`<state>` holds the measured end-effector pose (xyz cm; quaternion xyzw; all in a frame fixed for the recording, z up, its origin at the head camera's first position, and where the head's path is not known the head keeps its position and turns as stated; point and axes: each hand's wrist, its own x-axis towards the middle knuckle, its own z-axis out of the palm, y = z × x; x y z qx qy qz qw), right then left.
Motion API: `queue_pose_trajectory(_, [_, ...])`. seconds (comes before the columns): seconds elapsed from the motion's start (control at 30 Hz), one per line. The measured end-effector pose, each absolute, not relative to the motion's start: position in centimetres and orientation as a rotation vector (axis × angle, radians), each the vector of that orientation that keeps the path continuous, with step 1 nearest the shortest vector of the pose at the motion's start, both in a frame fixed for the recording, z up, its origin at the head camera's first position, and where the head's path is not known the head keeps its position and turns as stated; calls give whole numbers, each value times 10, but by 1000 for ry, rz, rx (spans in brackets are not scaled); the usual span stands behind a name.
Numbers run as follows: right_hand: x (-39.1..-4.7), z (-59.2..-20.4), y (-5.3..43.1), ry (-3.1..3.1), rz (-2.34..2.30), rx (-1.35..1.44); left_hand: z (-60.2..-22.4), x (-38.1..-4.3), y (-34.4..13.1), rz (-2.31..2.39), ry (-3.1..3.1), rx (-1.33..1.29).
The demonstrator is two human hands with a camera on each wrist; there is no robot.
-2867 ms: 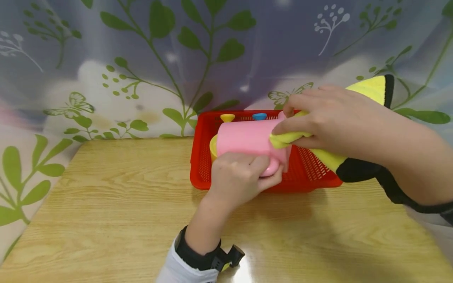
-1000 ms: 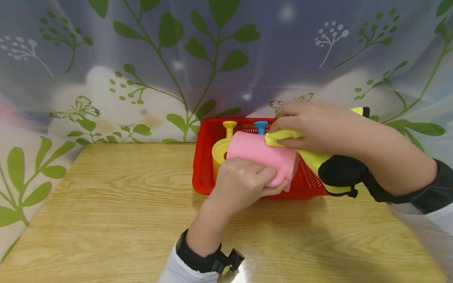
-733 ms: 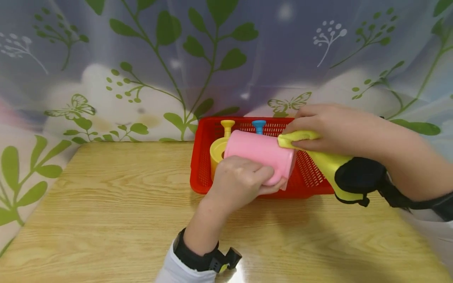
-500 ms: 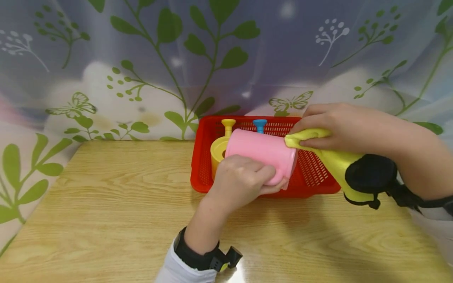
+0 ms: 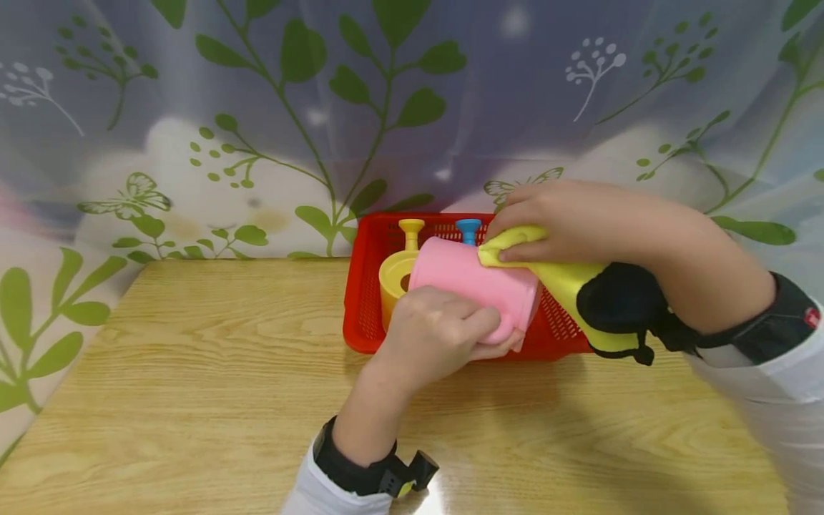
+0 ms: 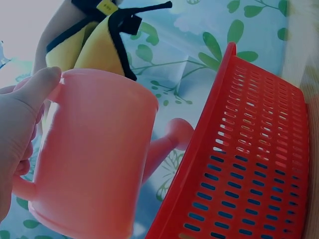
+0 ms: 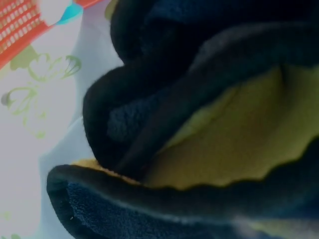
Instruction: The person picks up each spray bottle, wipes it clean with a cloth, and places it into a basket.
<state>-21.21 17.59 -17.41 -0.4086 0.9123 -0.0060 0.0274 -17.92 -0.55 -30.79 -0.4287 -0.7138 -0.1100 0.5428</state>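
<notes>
A pink toy watering can (image 5: 460, 275) lies tipped on its side above the red basket. My left hand (image 5: 434, 325) grips it by its handle; in the left wrist view the can's spout and round sprinkler head (image 6: 179, 133) point toward the basket. With my right hand (image 5: 547, 222) I pinch a yellow cloth with black edging (image 5: 573, 286) and press a fold of it on the can's upper side. Folds of this cloth (image 7: 224, 134) fill most of the right wrist view, so that hand's fingers are hidden there.
The red basket (image 5: 367, 286) stands on the wooden table (image 5: 212, 386) against a leaf-patterned curtain (image 5: 270, 129). Inside it are a yellow watering can (image 5: 390, 275) and a blue sprinkler head (image 5: 468, 229), its body hidden behind the pink can.
The pink can has tilted since the oldest frame. My right hand slid the cloth rightward along the can toward its base, then back left. My left hand keeps its grip.
</notes>
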Motion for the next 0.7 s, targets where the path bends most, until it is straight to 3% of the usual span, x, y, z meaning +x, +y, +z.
queue_pose_trajectory(0.7, [-232, -186, 125, 2835, 121, -1350, -308, -174, 0, -258, -1667, -1062])
